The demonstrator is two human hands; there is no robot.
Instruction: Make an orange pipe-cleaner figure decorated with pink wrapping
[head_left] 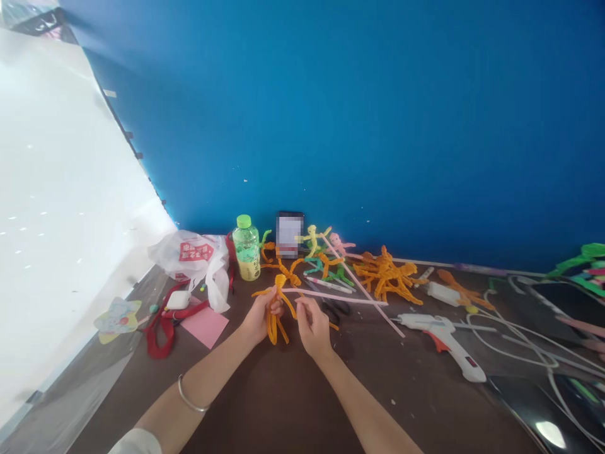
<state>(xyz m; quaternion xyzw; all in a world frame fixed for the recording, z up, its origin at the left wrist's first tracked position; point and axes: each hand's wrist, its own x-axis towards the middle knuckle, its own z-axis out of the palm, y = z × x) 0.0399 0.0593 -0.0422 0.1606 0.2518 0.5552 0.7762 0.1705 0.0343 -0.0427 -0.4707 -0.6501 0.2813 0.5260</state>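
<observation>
Blue wall rises flat and smooth behind the dark worktop, and over my remote feed I see clutter around both hands. Two fuzzy pink strips cross beyond the right hand, with black scissors partly hidden behind it. Farther right lie a tangled orange pile and a white glue gun; at left, a looped red strap lies beside flat pink paper. I have the orange figure, fuzzy and long-limbed, between the hands, its body gripped by the fingers of the left hand. The right fingers are bunched beside one limb; I cannot tell whether they pinch it. Past the left hand, a green-capped bottle stands beside a crumpled, translucent bag, whose contents I cannot make out.
</observation>
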